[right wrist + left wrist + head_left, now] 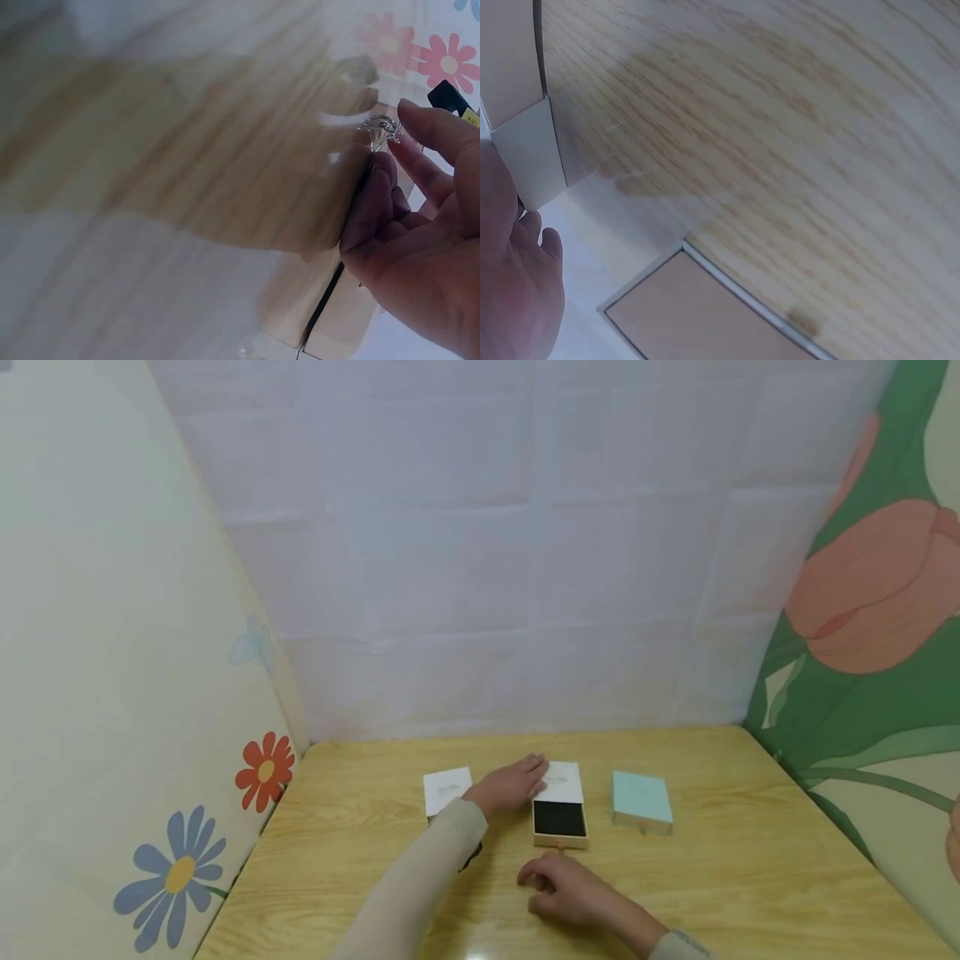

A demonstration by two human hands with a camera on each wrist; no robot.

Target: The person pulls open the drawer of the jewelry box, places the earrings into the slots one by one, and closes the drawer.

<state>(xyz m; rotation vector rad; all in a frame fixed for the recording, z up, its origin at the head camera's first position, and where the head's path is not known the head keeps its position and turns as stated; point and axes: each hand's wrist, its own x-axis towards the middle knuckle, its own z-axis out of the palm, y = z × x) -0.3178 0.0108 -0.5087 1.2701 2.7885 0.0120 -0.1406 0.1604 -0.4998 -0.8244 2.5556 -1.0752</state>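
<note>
- Right wrist view: the right hand (pixel 427 240) has its thumb and fingers drawn together at the tips, pinching a small silver ornament (pixel 381 129) that glitters like a jewelled ring; its finer details are too blurred to tell.
- Just beyond that pinch, on the wood-grain table (pixel 735 868), a drawer (pixel 559 842) stands open toward me, black inside.
- Past the drawer, the left hand (pixel 510 783) rests its extended fingers on the left edge of the box's white cover (pixel 564 783).
- Farther out and left of the grip sits a second white box (pixel 446 785), partly hidden by a pale sleeve (pixel 420 877).
- Out to the right of the grip, a mint box (pixel 642 797) stands apart.
- Behind everything hangs a creased white cloth (pixel 487 568), with flowered panels (pixel 873 585) at both sides.
</note>
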